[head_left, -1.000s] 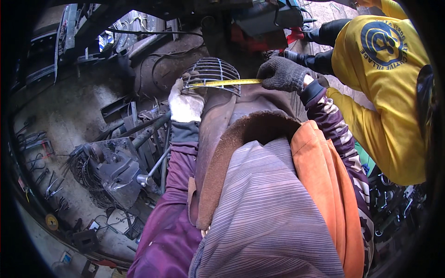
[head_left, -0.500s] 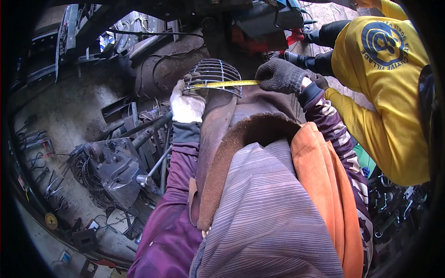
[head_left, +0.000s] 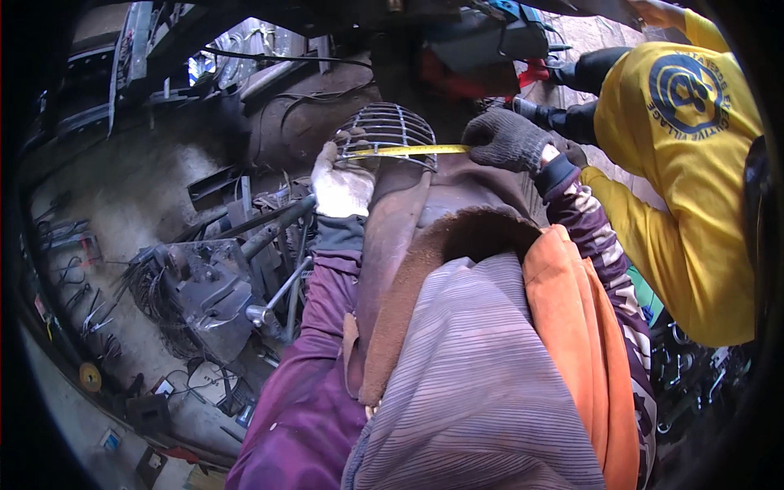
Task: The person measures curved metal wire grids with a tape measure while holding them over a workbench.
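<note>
Little has changed since the earlier frame: the yellow tape measure (head_left: 406,150) is still stretched level across the front of the domed wire cage (head_left: 389,131), and both gloved hands have kept their places. The left hand (head_left: 343,181), in a white glove, is raised with fingers closed on the tape's end at the cage's left rim. The right hand (head_left: 504,140), in a dark knit glove, is clenched around the tape's other end just right of the cage, beside a co-worker's yellow sleeve (head_left: 653,229).
</note>
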Demonstrator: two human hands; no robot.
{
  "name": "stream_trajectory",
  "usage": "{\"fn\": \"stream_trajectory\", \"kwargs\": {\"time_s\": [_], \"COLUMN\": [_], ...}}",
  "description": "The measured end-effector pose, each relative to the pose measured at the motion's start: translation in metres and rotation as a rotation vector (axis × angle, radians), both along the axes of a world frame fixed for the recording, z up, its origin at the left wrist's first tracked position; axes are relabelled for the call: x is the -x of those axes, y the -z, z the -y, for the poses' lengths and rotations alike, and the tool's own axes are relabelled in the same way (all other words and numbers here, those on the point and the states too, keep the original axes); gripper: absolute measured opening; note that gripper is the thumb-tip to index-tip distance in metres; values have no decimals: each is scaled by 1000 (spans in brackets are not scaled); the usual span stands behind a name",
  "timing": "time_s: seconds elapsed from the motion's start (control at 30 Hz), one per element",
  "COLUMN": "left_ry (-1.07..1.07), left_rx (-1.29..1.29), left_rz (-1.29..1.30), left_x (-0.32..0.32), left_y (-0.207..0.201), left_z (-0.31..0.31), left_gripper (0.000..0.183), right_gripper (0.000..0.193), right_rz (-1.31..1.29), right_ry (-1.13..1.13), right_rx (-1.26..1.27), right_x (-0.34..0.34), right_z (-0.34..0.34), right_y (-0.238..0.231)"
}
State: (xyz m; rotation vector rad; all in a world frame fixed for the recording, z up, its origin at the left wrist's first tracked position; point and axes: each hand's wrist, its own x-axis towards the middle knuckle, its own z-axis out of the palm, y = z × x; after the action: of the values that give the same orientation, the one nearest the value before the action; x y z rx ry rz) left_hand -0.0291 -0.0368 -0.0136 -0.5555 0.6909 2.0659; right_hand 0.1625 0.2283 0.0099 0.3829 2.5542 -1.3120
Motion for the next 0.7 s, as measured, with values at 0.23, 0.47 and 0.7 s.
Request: {"fn": "stream_trajectory", "kwargs": {"time_s": [0.23,0.47,0.7], "left_ry": [-10,21,77], "left_rx": [-8,8,-28], "left_rz": [-22,7,-33], "left_x": [0,7,6], "left_y": [-1,8,8], "left_z": [-1,-2,-2], "left_gripper": [34,35,34], "right_gripper": [27,23,23], "right_rz": [27,-40,-67], "right_ry": [17,57,61], "right_rx": [33,35,-32], "right_x": [-4,-8,-7], "right_z": [2,1,-1], "right_y": [7,7,13]}}
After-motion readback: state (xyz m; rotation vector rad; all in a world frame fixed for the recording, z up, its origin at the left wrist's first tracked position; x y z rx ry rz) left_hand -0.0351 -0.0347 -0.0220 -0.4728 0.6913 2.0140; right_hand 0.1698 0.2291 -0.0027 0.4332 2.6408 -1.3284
